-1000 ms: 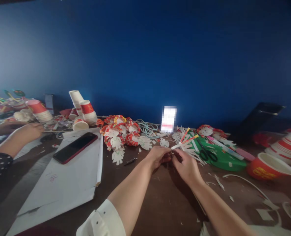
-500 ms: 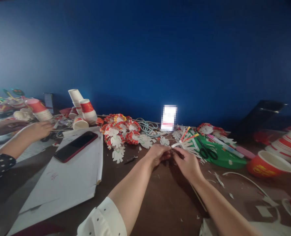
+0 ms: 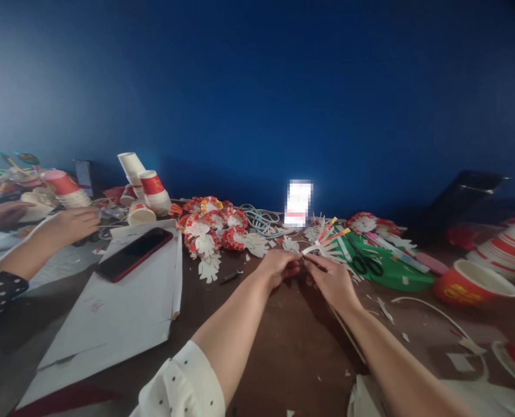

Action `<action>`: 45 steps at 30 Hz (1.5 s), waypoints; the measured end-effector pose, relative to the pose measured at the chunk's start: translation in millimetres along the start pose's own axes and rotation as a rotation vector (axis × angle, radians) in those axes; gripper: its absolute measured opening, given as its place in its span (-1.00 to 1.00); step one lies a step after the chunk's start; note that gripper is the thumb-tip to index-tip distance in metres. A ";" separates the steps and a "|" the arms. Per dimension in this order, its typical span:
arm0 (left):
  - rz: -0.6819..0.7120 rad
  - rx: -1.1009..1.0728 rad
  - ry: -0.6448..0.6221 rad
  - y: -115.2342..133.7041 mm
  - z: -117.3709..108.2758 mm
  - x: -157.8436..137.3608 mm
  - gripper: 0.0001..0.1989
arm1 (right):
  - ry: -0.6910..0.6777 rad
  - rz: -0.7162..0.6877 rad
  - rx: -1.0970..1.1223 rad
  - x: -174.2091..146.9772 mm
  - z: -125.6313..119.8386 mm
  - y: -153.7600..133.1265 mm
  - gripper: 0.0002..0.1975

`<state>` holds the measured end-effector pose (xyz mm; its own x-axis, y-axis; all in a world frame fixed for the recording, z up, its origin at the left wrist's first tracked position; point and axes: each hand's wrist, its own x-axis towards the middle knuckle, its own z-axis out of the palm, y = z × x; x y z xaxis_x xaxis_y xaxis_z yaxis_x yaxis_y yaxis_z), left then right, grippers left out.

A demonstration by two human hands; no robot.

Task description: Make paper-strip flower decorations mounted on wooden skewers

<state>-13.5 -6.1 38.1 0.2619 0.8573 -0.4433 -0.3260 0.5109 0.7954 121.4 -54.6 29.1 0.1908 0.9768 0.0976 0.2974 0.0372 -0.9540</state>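
Observation:
My left hand (image 3: pixel 278 268) and my right hand (image 3: pixel 330 281) meet over the brown table, fingertips pinched together. Between them is the base of a fringed paper piece (image 3: pixel 327 248), whose white strips, some with orange-red ends, fan out beyond the right fingers. Its gripped end is mostly hidden by the fingers. A thin stick (image 3: pixel 348 333) slants down from beneath my right hand along the forearm; whether it joins the paper I cannot tell. Black-handled scissors (image 3: pixel 365 265) lie on a green sheet (image 3: pixel 407 280) just right of my right hand.
Red-and-white paper flowers (image 3: pixel 214 223) are heaped left of my hands. A dark phone (image 3: pixel 134 255) rests on a white board (image 3: pixel 122 313). Paper cups (image 3: pixel 155 191) stand behind it; a red cup (image 3: pixel 474 286) is at right. At far left, another person's hands (image 3: pixel 66 229) are at work.
The whole view has shifted slightly, with the table things a little higher in the picture. Both my hands keep their pinch on the fringed paper, with barely any movement.

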 end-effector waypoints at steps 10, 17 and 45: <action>0.019 0.008 -0.048 -4.7 -2.5 2.4 -0.83 | 0.021 -0.097 -0.202 3.3 -2.2 1.6 -0.50; -0.030 0.017 -0.118 -1.5 -4.9 -0.3 -0.89 | 0.016 -0.144 -0.261 4.1 -3.9 1.4 -0.51; 0.004 -0.015 -0.098 -2.9 -2.2 4.1 -0.88 | 0.054 -0.138 -0.213 2.4 -2.8 3.3 -0.54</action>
<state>-13.5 -3.9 33.1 0.3483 0.8493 -0.3967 -0.3403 0.5089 0.7907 125.5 -52.7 26.9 0.1825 0.9528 0.2427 0.5134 0.1182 -0.8500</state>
